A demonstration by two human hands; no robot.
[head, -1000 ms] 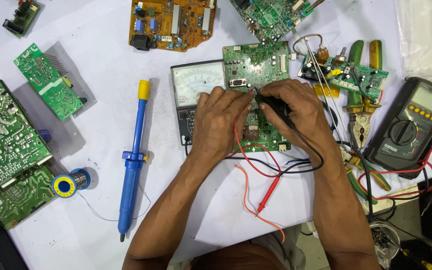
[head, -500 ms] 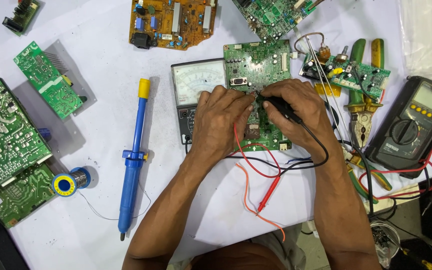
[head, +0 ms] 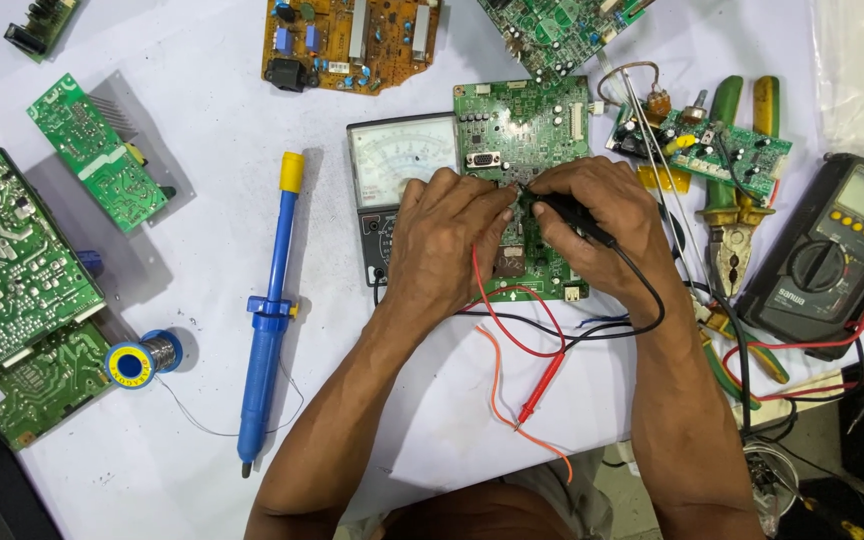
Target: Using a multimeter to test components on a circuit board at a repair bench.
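A green circuit board (head: pixel 527 125) lies in the middle of the white table, partly over an analog meter (head: pixel 402 160). My right hand (head: pixel 602 225) grips a black test probe (head: pixel 572 213) with its tip touching the board. My left hand (head: pixel 447 245) rests on the board beside it, fingers curled down on the board; I cannot see what is under them. A red lead runs out from beneath this hand to a red probe (head: pixel 542 385) lying loose on the table.
A blue desoldering pump (head: pixel 270 310) and a solder spool (head: pixel 137 358) lie at left, by several green boards (head: pixel 12 280). An orange board (head: pixel 352 40) is at the back. Pliers (head: pixel 737 215) and a dark digital multimeter (head: pixel 832 255) sit at right.
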